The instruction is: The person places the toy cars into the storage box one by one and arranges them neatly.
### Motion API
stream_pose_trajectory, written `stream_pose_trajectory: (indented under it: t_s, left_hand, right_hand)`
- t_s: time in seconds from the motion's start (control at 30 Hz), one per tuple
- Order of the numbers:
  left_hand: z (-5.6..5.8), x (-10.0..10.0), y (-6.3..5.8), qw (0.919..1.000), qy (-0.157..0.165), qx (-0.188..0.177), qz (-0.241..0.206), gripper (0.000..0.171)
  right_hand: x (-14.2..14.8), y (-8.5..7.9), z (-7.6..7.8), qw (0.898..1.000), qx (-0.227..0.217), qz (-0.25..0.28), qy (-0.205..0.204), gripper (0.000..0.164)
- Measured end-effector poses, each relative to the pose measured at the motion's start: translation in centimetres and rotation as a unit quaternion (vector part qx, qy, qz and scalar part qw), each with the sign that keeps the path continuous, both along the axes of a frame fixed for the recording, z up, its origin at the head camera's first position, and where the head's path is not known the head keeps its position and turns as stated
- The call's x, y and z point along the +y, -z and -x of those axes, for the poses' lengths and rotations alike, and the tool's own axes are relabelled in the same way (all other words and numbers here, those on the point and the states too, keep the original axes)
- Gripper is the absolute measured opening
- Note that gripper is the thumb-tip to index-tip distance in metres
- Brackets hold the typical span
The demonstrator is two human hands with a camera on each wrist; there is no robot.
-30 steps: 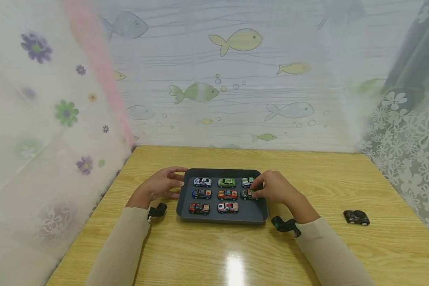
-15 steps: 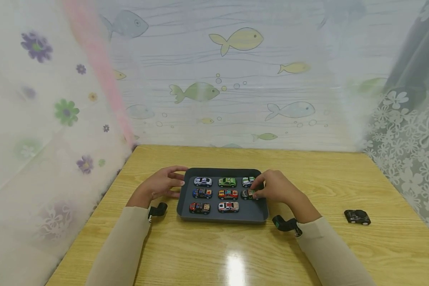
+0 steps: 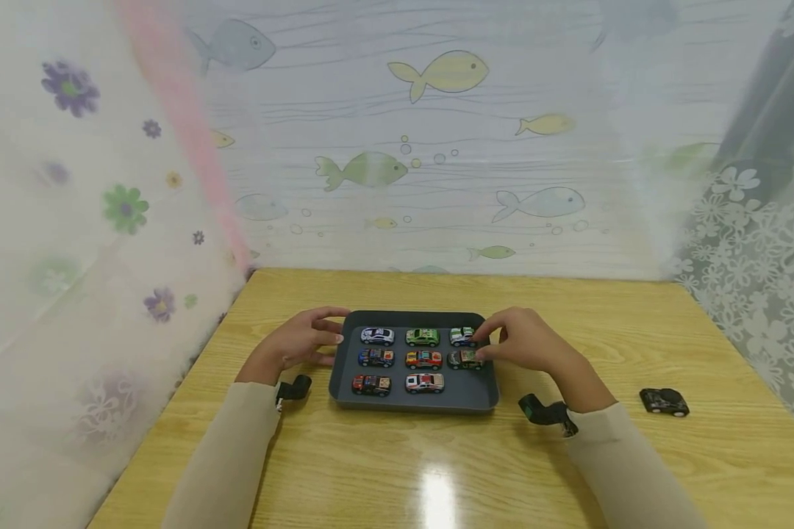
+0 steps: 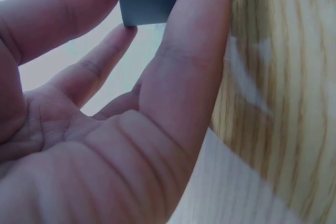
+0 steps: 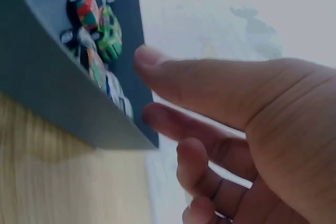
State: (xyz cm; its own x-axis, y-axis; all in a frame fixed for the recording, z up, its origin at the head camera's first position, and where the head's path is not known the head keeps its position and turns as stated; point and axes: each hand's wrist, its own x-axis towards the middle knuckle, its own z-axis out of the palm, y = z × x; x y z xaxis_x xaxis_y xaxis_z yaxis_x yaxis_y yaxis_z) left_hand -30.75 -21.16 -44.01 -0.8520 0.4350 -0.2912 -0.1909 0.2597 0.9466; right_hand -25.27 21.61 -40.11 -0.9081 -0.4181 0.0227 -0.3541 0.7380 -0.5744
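Observation:
A dark grey tray (image 3: 413, 402) holds several small toy cars in rows. My left hand (image 3: 299, 339) is at its left side, fingers spread and touching the outer wall; the left wrist view shows the tray's corner (image 4: 149, 3) between thumb and fingers. At the tray's right end is my right hand (image 3: 526, 339), thumb and index finger parted with nothing between them. Just left of those fingertips are a black-and-green toy car (image 3: 465, 359) and, behind it, a white-and-green toy car (image 3: 462, 336). In the right wrist view, the right thumb (image 5: 210, 82) is above the tray's rim.
A black toy car (image 3: 664, 402) stands alone on the wooden table (image 3: 357, 470), to the right of the right arm. A fish-patterned curtain (image 3: 397, 220) rises behind the table, with flowered sheets on both sides.
My right thumb and index finger have let go of the black-and-green toy car, and the hand has shifted a little to the right. The left hand stays at the tray.

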Motion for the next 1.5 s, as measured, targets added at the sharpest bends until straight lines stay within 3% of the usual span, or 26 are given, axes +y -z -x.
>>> stream_pose_trajectory:
  t_s: [0.3,0.63,0.97,1.27,1.5]
  left_hand:
    - [0.0,0.1,0.0,0.9999,-0.005,-0.008,-0.004,0.062]
    - [0.1,0.0,0.0,1.0000,-0.002,-0.009,-0.002,0.061]
    - [0.3,0.1,0.2,0.9999,-0.010,-0.009,0.000,0.061]
    - [0.2,0.0,0.1,1.0000,-0.004,-0.007,-0.002,0.062]
    - [0.2,0.1,0.2,0.9999,-0.013,-0.011,0.002,0.060]
  right_hand:
    - [4.7,-0.7,-1.4,0.999,0.044,-0.012,0.016,0.028]
    - [11.3,-1.0,-4.7,0.996,0.065,-0.031,0.051,0.032]
    - [18.1,-0.1,-7.4,0.995,0.046,0.002,0.087,0.030]
    - [22.8,1.5,-9.2,0.993,0.036,-0.007,0.116,0.044]
    - [24.8,2.5,-10.3,0.993,-0.028,-0.018,0.117,0.050]
